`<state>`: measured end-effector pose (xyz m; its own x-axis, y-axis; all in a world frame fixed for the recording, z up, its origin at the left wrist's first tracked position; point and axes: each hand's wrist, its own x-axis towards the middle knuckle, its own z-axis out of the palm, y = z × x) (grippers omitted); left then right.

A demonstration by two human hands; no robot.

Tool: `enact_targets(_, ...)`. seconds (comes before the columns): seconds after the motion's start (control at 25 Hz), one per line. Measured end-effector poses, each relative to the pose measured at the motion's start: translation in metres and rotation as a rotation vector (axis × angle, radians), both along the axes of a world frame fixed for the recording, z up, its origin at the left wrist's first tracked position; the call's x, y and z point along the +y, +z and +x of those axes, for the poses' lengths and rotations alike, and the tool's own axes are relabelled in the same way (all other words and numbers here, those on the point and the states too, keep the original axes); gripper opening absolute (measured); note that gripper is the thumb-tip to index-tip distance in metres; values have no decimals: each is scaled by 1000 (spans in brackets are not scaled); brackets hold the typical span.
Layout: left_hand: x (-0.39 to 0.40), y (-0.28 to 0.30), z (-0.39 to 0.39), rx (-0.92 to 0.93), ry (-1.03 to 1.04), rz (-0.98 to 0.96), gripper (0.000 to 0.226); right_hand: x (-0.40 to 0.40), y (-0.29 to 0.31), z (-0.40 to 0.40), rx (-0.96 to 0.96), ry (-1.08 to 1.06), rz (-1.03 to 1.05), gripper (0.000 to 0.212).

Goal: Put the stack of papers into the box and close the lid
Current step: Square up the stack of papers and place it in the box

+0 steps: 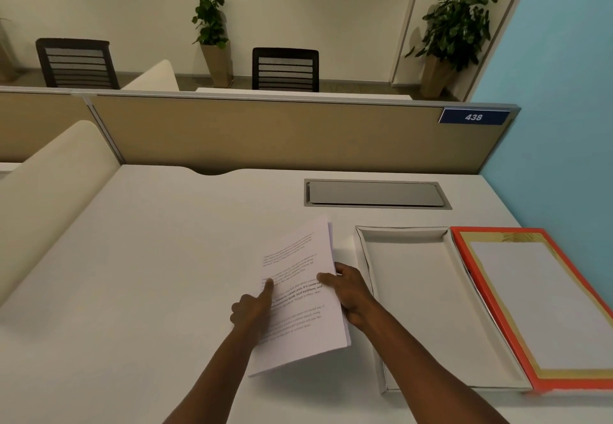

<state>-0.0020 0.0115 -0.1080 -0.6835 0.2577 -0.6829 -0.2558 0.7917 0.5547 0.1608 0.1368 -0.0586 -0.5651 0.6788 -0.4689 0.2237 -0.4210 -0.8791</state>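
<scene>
Right fingers [341,269]: curled round the right long edge of the stack of papers [298,297], thumb on top, the rest hidden beneath; closed on the stack
Left fingers [268,286]: forefinger stretched out and pressing on the top sheet, the others folded in; holding nothing, only steadying
Right hand [353,294]: between the stack and the box, wrist low over the table
Left hand [250,307]: on the near left part of the stack
Stack of papers: printed side up, right edge lifted, left edge at or near the table [149,257]; wholly outside the box
Box [428,297]: just right of the stack, open, tray bare
Lid [537,304]: orange rim, lying flat against the box's right side
Step in hand: judged the pick-up, early in the task
Next move calls for: a firm two-handed hold, a lift over the near wall, squaring with the tray; loose sheets may fan or slip
</scene>
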Motion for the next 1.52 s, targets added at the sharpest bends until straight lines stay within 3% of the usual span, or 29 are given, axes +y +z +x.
enact_targets(0.12, -3, 5, 2, -213, 84, 223, 85, -1, 28, 7, 91, 33, -1, 34)
enact_targets(0.28, 0, 29, 12, -792, 39, 596, 81, -3, 64, 25, 194, 66, -5, 35)
enact_targets(0.44, 8, 60, 15, -958, 27, 754, 71, 5, 90, 66, 276, 53, -7, 39)
enact_targets(0.56, 21, 85, 24, -877, -37, 818, 55, 18, 94, 106, 268, 5, -2, 37)
enact_targets(0.68, 44, 106, 51, -576, -198, 697, 32, 36, 87, 143, 159, -54, 21, 32)
enact_targets(0.76, 59, 112, 75, -426, -286, 657, 28, 48, 82, 165, 87, -88, 11, 32)
enact_targets(0.88, 83, 110, 111, -351, -332, 623, 31, 70, 76, 196, 21, -162, -21, 28)
enact_targets(1.12, 136, 86, 166, -384, -289, 582, 35, 116, 49, 236, -165, -309, -98, 35)
enact_targets(1.52, 171, 45, 192, -518, -165, 417, 40, 149, 12, 240, -393, -212, -121, 33)
